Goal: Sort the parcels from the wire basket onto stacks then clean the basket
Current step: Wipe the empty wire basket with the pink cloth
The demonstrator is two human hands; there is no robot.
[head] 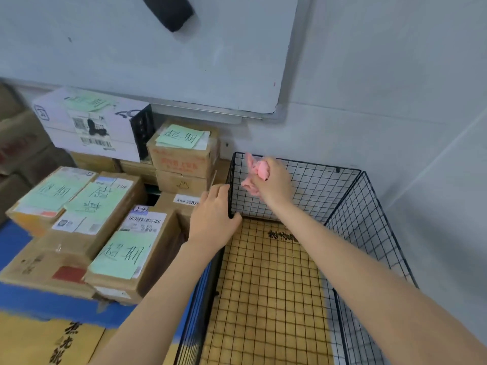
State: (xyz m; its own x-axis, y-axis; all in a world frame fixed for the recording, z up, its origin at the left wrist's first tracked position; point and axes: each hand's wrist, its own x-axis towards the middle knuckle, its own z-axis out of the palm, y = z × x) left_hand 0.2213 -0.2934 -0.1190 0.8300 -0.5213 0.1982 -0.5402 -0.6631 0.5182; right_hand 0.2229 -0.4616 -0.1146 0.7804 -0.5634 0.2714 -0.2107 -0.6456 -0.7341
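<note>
Head view: black wire-grid basket (369, 219) stands open-topped on the right, against a pale wall. A yellow-brown cardboard sheet (263, 285) shows through its floor grid, with black printed characters at the far end. Left hand (213, 217) is at the basket's far-left corner, fingers over the top of the left wall and thumb wrapped round the corner edge, gripping the wire. Right hand (274, 185) reaches across the basket, fingers closed tight on a crumpled pink cloth (254, 169). The cloth is held against the inner face of the back wall, just below the top rim and near that same corner, and loose ends stick out above and below the fist. The 2 hands are near each other but apart. Brown cardboard parcels (126, 254) sit stacked outside the basket to the left, on a blue surface (52, 301). The 3 nearest lie close together, each topped with a pale green paper note (118, 259) bearing handwritten characters. More parcels are piled against the wall behind them, 1 with another green note. A white box (92, 125) with barcode labels rests on top at far left. A whiteboard (158, 48) hangs on the wall above the stacks.
</note>
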